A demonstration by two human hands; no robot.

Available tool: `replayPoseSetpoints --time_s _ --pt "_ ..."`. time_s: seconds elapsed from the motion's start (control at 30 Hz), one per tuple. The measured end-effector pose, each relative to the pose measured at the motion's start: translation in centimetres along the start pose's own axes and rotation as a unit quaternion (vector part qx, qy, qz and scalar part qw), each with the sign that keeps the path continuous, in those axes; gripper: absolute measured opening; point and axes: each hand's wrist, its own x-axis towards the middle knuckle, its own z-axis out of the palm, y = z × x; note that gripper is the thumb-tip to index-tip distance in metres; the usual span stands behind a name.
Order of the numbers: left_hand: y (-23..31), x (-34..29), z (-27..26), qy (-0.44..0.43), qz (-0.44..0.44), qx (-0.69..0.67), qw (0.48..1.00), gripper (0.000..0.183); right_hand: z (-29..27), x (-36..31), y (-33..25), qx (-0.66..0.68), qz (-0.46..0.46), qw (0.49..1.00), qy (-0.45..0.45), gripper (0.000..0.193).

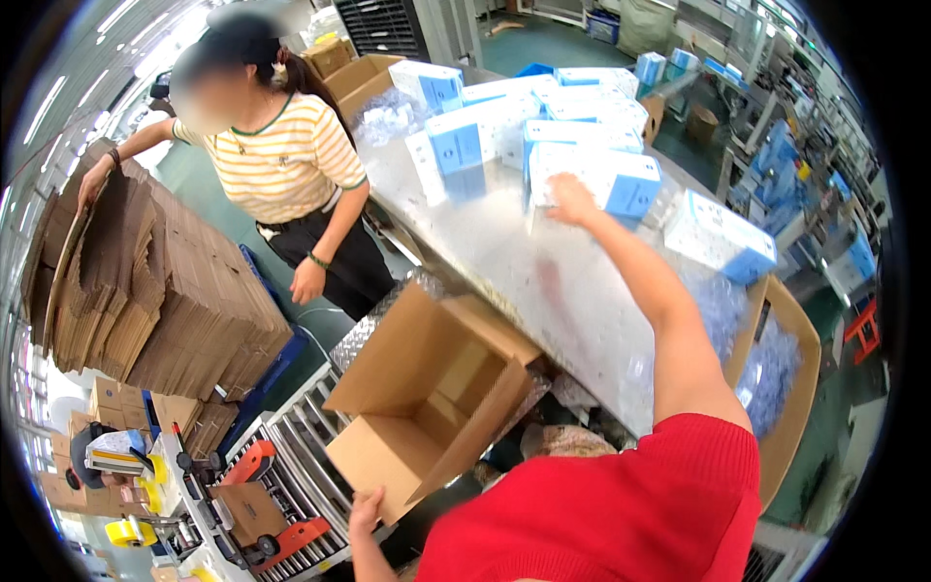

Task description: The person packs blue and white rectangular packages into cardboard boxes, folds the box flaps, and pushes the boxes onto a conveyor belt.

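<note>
Open corrugated carton [422,456]: brown, on the roller conveyor [303,456] beside the metal table [504,257]; flaps spread, mouth facing upward, plain cardboard inner walls visible.

Second carton [771,485]: brown, at the table's right end; filled with clear bluish plastic pieces [771,378].

Third carton [364,78]: brown, open, at the table's far left corner; clear plastic pieces lie just beside it, though whether any are inside cannot be told.

Left hand [366,512]: fingers curled, nearly closed, at the lower corner of the open carton's near flap, gripping its edge.

Right hand [572,201]: arm extended over the table; fingers part-bent, laid against a white-and-blue box [630,179]. The far fingertips are too small to tell whether the grip is closed.

White-and-blue box: at the near side of a group of similar boxes [582,102] on the table; lying with long axis roughly left to right, blue end to the right.

Single box [720,236]: same kind, to the right of the group; long axis slanting down rightward, blue end toward the second carton.
</note>
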Motion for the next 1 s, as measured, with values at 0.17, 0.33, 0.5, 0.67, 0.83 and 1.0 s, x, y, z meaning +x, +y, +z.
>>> replayPoseSetpoints --time_s 0.17,0.33,0.5,0.67,0.83,1.0 --pt "16.1 -6.4 6.8 0.419 0.218 0.513 0.717 0.103 -2.6 2.7 12.3 -0.148 0.117 0.977 -0.099 0.087" --pt "32.8 -6.2 23.2 0.297 0.471 0.477 0.68 0.093 -0.5 4.4 8.3 0.051 -0.079 0.988 -0.126 0.078" --pt "38.9 -0.7 42.1 0.056 0.56 0.6 0.569 0.111 -1.9 6.1 1.3 0.37 -0.103 0.89 -0.247 0.088" --pt "37.4 5.8 50.9 -0.034 0.493 0.661 0.565 0.09 0.1 11.4 16.3 -0.037 0.086 0.99 -0.105 0.102" --pt "37.7 6.4 48.1 -0.03 0.52 0.552 0.65 0.066 1.1 10.2 17.1 -0.092 0.116 0.982 -0.116 0.109" --pt "39.5 -1.5 35.7 0.088 0.602 0.335 0.719 0.056 -0.5 7.2 16.9 -0.052 0.058 0.99 -0.122 0.095"
